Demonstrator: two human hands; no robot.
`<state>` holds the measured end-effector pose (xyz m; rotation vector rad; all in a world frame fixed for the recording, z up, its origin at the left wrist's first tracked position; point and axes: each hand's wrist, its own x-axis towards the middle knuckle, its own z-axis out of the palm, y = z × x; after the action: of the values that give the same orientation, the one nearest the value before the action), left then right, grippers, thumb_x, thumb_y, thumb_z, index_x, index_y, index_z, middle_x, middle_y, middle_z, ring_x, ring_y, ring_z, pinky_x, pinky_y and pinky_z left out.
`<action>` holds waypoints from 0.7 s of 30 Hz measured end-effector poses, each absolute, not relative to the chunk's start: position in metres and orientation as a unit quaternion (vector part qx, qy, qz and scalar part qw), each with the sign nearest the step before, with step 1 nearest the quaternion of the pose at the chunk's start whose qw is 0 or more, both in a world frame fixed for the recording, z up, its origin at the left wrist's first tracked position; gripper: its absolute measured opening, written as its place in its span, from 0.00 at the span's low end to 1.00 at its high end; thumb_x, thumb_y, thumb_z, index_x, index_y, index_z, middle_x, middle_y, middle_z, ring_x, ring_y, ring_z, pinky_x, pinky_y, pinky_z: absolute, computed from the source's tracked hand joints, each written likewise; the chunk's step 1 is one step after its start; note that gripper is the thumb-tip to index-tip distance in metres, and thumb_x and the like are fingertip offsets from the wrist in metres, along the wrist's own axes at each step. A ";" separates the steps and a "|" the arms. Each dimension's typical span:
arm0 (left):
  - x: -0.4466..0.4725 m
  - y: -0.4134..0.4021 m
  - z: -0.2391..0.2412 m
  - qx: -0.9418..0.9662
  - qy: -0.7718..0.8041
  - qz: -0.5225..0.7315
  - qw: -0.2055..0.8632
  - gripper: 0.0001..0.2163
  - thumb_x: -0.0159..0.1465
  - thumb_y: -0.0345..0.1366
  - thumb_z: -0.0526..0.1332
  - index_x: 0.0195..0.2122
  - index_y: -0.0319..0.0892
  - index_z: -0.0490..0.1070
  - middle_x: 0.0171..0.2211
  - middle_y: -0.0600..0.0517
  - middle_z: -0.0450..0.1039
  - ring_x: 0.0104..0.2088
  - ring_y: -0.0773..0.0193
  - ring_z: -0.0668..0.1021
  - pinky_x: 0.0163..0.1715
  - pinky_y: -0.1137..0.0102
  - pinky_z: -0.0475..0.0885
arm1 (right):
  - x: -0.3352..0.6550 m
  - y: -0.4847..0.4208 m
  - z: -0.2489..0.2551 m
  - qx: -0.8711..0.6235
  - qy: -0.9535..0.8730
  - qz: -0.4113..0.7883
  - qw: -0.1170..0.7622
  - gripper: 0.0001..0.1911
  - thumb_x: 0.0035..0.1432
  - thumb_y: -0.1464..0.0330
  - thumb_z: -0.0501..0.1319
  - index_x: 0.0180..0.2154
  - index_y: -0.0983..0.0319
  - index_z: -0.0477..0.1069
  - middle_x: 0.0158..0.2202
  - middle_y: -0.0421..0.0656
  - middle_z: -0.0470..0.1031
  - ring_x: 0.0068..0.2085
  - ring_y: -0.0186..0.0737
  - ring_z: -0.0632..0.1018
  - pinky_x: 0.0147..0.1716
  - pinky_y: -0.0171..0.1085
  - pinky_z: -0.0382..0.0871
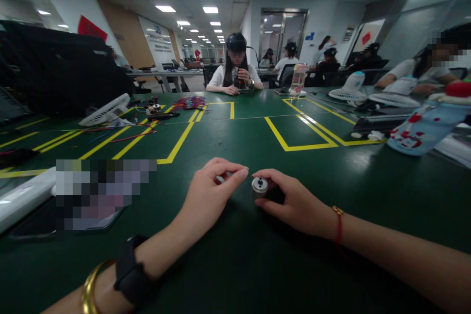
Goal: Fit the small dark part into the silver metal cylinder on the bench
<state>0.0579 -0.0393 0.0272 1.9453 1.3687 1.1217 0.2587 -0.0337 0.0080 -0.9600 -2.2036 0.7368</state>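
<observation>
Right hand (296, 201) clamped on metal cylinder (259, 186); left hand (209, 189) pinched together; wall sign (157, 41) lettering illegible

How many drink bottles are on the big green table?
2: a clear, pinkish bottle toward the far edge, and a nearer, light-blue bottle off to the right of the right hand. More may be hidden.

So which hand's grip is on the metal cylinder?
The right-hand grip, red bracelet at the wrist: it holds the cylinder. The left-hand grip, black wristband, is apart from it.
</observation>
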 end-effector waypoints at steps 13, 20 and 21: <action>0.056 -0.037 0.008 0.832 0.480 0.236 0.146 0.06 0.60 0.40 0.59 0.34 0.50 0.76 0.35 0.52 0.73 0.39 0.57 0.71 0.39 0.63 0.64 | 0.260 -0.036 0.008 -0.369 -0.837 0.261 0.310 0.23 0.51 0.68 0.62 0.49 0.59 0.62 0.44 0.44 0.70 0.42 0.37 0.72 0.42 0.38 0.67; 0.049 -0.039 0.009 0.817 0.470 0.261 0.208 0.11 0.61 0.40 0.58 0.44 0.50 0.74 0.38 0.51 0.73 0.41 0.58 0.72 0.41 0.64 0.65 | 0.275 -0.025 0.020 -0.468 -0.793 0.177 0.347 0.19 0.49 0.65 0.62 0.43 0.60 0.63 0.38 0.43 0.71 0.36 0.36 0.73 0.35 0.36 0.68; 0.047 -0.038 0.010 0.809 0.473 0.269 0.224 0.12 0.61 0.40 0.57 0.45 0.50 0.73 0.39 0.51 0.73 0.40 0.59 0.73 0.41 0.64 0.66 | 0.286 -0.017 0.026 -0.515 -0.770 0.149 0.347 0.18 0.48 0.64 0.62 0.41 0.61 0.63 0.36 0.43 0.71 0.34 0.36 0.72 0.32 0.36 0.67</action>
<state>0.0465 -0.0379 0.0100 2.2329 1.3048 0.7428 0.2861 -0.0165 0.0258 -1.3351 -1.9973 0.3876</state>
